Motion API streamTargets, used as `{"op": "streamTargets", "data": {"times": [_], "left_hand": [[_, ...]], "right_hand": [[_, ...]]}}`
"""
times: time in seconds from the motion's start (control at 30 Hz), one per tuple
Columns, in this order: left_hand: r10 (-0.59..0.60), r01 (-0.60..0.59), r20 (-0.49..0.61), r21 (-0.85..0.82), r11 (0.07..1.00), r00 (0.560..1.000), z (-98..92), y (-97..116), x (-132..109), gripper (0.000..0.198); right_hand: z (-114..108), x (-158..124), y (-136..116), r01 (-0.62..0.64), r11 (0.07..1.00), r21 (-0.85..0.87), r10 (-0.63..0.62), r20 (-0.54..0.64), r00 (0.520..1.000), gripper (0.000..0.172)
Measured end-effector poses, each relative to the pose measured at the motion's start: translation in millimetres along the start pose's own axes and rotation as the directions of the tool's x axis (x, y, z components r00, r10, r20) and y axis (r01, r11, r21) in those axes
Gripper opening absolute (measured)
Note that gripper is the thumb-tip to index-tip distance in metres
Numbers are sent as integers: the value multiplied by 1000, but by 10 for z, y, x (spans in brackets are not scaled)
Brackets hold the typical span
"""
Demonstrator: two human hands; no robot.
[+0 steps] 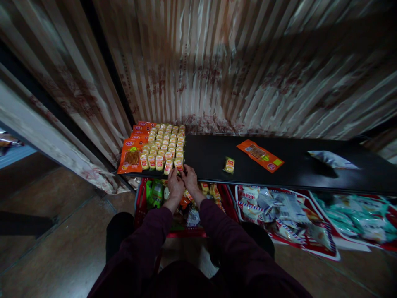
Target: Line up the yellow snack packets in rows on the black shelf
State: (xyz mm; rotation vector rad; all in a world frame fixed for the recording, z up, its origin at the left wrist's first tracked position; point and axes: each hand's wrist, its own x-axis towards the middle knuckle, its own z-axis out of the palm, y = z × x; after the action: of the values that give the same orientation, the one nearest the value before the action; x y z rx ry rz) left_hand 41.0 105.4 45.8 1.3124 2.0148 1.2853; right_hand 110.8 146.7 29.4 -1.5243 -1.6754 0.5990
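Rows of small yellow snack packets (166,142) stand close together at the left part of a black shelf (207,155). At the front right corner of this block, my left hand (175,185) and my right hand (190,180) meet at one yellow snack packet (178,164). Both sets of fingers are bent in around its lower end, partly hiding it. Flat orange snack bags (132,155) overlap along the left side of the rows. A single yellow packet (229,165) lies apart on the shelf to the right.
Another orange bag (260,155) and a silvery-white bag (333,159) lie farther right on the shelf. Below its front edge are a red basket (138,207) of mixed snacks, a basket of white packets (288,207), and teal packets (356,215). Striped wrinkled sheeting (217,70) backs the shelf.
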Motion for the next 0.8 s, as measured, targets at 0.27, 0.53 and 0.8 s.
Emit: {"op": "streamTargets", "data": {"times": [0.27,0.53,0.8], "left_hand": [[53,-51,9,-104,993,999,6,13,22,51],[34,-28,49,-122,992,998,7,-11,42,48],[58,-49,63,-126,991,996,-23,-24,27,50]], "right_hand": [[33,15,47,24,1000,3,-24,-17,1000,35],[36,44,19,28,999,-40,-28,-14,999,34],[23,37,-41,16,998,-53,-17,-19,1000,37]]}}
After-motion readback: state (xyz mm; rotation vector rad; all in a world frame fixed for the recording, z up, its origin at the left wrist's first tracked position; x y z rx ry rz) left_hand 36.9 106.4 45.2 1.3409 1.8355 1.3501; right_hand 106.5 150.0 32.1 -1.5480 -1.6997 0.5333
